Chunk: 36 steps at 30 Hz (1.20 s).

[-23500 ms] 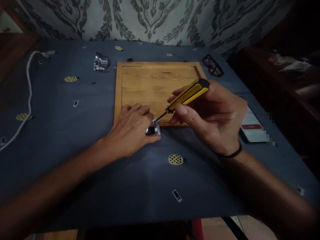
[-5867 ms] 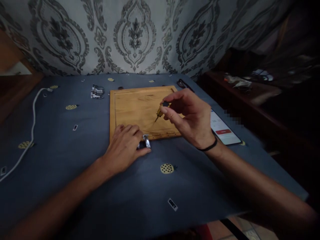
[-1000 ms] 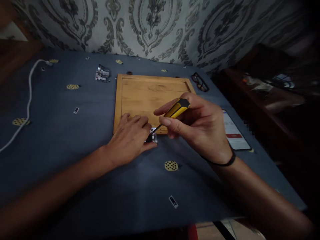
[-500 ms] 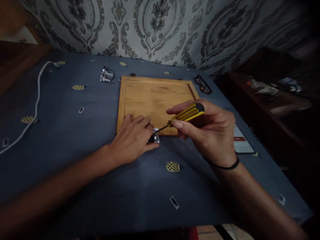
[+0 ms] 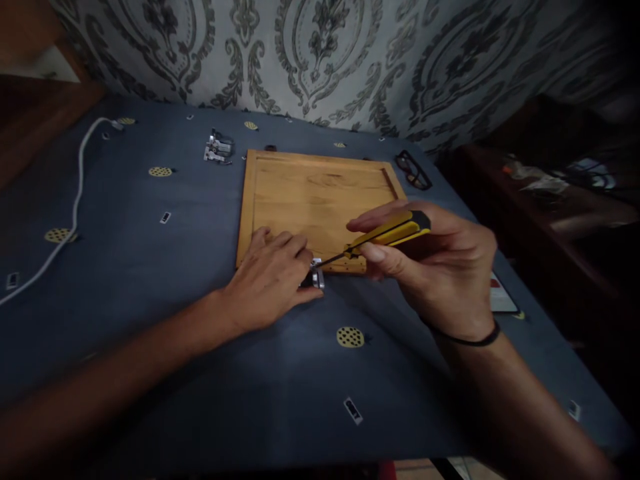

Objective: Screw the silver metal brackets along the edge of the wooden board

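A wooden cabinet door panel [image 5: 300, 200] lies flat with its framed side up. At its near edge sits a metal cabinet hinge [image 5: 318, 275], partly covered by fingers. My left hand [image 5: 273, 280] rests over the panel's near edge, fingers on top and thumb below the hinge, gripping it against the wood. My right hand [image 5: 435, 267] holds a yellow and black screwdriver [image 5: 390, 235], slanted down to the left. Its shaft reaches the hinge; whether the tip sits in a screw I cannot tell.
More metal hinges [image 5: 219, 148] lie beyond the panel's left corner. Eyeglasses [image 5: 413, 169] are by its far right corner. A phone [image 5: 502, 297] lies partly behind my right wrist. A white cable [image 5: 80, 180] runs along the left of the blue tablecloth [image 5: 200, 400].
My right hand and the screwdriver handle have shifted a little to the right relative to the panel, and cover more of the phone. My left hand stays on the hinge. The whole view has shifted slightly.
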{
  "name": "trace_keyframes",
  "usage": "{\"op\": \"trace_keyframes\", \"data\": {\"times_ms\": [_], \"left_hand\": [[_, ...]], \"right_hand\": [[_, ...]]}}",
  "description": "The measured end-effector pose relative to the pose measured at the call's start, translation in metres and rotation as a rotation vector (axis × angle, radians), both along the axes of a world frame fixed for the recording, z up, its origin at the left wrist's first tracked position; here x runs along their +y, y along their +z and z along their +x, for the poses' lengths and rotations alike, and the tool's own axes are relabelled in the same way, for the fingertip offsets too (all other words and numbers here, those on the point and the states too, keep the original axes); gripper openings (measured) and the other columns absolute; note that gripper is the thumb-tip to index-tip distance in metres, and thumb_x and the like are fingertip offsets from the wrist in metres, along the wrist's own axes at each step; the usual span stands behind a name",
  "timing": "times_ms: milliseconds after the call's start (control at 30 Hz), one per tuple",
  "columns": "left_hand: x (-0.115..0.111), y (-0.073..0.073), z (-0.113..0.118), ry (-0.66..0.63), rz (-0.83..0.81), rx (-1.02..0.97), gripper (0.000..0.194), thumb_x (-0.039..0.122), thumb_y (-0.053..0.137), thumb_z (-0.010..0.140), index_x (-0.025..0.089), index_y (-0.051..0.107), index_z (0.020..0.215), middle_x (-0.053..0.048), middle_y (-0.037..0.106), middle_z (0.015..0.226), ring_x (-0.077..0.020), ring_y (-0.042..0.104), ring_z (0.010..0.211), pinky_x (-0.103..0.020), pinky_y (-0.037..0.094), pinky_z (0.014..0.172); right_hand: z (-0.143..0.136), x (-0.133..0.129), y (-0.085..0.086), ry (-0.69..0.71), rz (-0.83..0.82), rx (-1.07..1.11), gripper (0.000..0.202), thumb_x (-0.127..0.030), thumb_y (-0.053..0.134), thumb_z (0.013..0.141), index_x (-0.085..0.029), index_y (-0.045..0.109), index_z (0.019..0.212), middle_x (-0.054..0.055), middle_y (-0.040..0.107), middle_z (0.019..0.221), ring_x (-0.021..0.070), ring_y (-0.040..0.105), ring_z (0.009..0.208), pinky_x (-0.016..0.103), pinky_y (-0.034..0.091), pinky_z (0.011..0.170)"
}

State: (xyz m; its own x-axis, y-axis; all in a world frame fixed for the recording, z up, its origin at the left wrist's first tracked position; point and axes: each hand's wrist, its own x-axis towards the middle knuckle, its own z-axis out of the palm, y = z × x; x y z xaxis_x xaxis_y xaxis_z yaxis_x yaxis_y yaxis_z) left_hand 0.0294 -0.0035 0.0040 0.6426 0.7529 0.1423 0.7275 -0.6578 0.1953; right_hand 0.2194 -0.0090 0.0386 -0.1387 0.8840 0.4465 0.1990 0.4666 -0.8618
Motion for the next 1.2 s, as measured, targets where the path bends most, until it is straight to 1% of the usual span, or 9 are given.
{"op": "trace_keyframes", "data": {"times_ms": [67, 167, 300, 400, 500, 667, 967, 1100, 1200], "left_hand": [[0.000, -0.001, 0.000, -0.001, 0.007, -0.005, 0.036, 0.046, 0.071, 0.089, 0.013, 0.069, 0.102, -0.010, 0.067, 0.103, -0.0296, 0.062, 0.104, -0.049, 0.041, 0.097], [0.000, -0.002, -0.001, 0.001, 0.013, -0.010, 0.036, 0.046, 0.071, 0.089, 0.013, 0.069, 0.102, -0.009, 0.067, 0.102, -0.0295, 0.062, 0.104, -0.048, 0.041, 0.096], [-0.001, -0.001, 0.000, -0.001, 0.011, -0.003, 0.036, 0.047, 0.069, 0.090, 0.013, 0.069, 0.102, -0.009, 0.067, 0.103, -0.0291, 0.062, 0.103, -0.048, 0.040, 0.096], [-0.001, 0.000, -0.001, -0.005, 0.004, -0.006, 0.035, 0.046, 0.068, 0.090, 0.014, 0.068, 0.102, -0.009, 0.067, 0.103, -0.0283, 0.062, 0.103, -0.048, 0.040, 0.097], [0.000, 0.000, -0.001, -0.009, -0.002, -0.011, 0.033, 0.046, 0.068, 0.091, 0.014, 0.068, 0.102, -0.009, 0.067, 0.103, -0.0274, 0.062, 0.102, -0.047, 0.039, 0.098], [0.000, 0.000, -0.001, -0.009, 0.002, -0.003, 0.035, 0.046, 0.068, 0.090, 0.013, 0.069, 0.102, -0.010, 0.067, 0.103, -0.0288, 0.062, 0.103, -0.049, 0.039, 0.098], [0.000, -0.001, 0.000, -0.004, 0.021, -0.005, 0.035, 0.047, 0.069, 0.090, 0.013, 0.069, 0.100, -0.010, 0.067, 0.102, -0.0284, 0.062, 0.102, -0.047, 0.039, 0.096], [0.000, 0.000, 0.000, -0.007, 0.013, 0.000, 0.035, 0.047, 0.069, 0.090, 0.014, 0.069, 0.101, -0.009, 0.067, 0.101, -0.0286, 0.062, 0.101, -0.047, 0.039, 0.095], [0.000, 0.000, 0.000, -0.004, 0.003, 0.006, 0.036, 0.047, 0.069, 0.090, 0.013, 0.069, 0.102, -0.009, 0.067, 0.102, -0.0286, 0.062, 0.102, -0.047, 0.039, 0.095]], "right_hand": [[-0.002, -0.001, 0.000, -0.015, 0.012, 0.011, 0.017, -0.030, 0.085, 0.074, -0.022, 0.070, 0.074, -0.001, 0.076, 0.084, 0.0065, 0.059, 0.046, 0.020, 0.050, 0.039], [-0.005, -0.002, -0.002, -0.020, 0.015, 0.035, 0.017, -0.029, 0.084, 0.075, -0.021, 0.068, 0.076, -0.001, 0.076, 0.081, 0.0075, 0.061, 0.045, 0.021, 0.051, 0.040], [-0.008, -0.001, -0.006, -0.092, 0.097, 0.233, 0.011, -0.025, 0.079, 0.081, -0.022, 0.069, 0.080, -0.002, 0.076, 0.081, 0.0081, 0.061, 0.045, 0.023, 0.050, 0.039], [-0.007, 0.002, -0.006, -0.152, 0.125, 0.344, 0.012, -0.025, 0.080, 0.081, -0.021, 0.068, 0.077, -0.001, 0.075, 0.076, 0.0078, 0.057, 0.042, 0.023, 0.044, 0.035], [-0.005, 0.004, -0.006, -0.184, 0.117, 0.288, 0.016, -0.026, 0.080, 0.080, -0.022, 0.066, 0.074, -0.002, 0.074, 0.074, 0.0076, 0.054, 0.039, 0.025, 0.041, 0.032], [-0.003, 0.001, -0.010, -0.173, 0.084, 0.172, 0.012, -0.028, 0.078, 0.082, -0.026, 0.067, 0.078, -0.002, 0.073, 0.078, 0.0087, 0.055, 0.042, 0.027, 0.043, 0.036], [-0.006, 0.002, -0.013, -0.152, 0.070, 0.135, 0.015, -0.032, 0.079, 0.081, -0.027, 0.066, 0.076, -0.003, 0.070, 0.073, 0.0092, 0.053, 0.041, 0.027, 0.042, 0.035], [-0.008, 0.002, -0.012, -0.149, 0.048, 0.120, 0.016, -0.032, 0.081, 0.079, -0.026, 0.066, 0.075, -0.002, 0.070, 0.075, 0.0094, 0.055, 0.042, 0.027, 0.045, 0.036], [-0.006, 0.001, -0.011, -0.118, 0.038, 0.102, 0.017, -0.032, 0.081, 0.079, -0.025, 0.067, 0.076, -0.003, 0.069, 0.073, 0.0084, 0.056, 0.042, 0.025, 0.046, 0.037]]}}
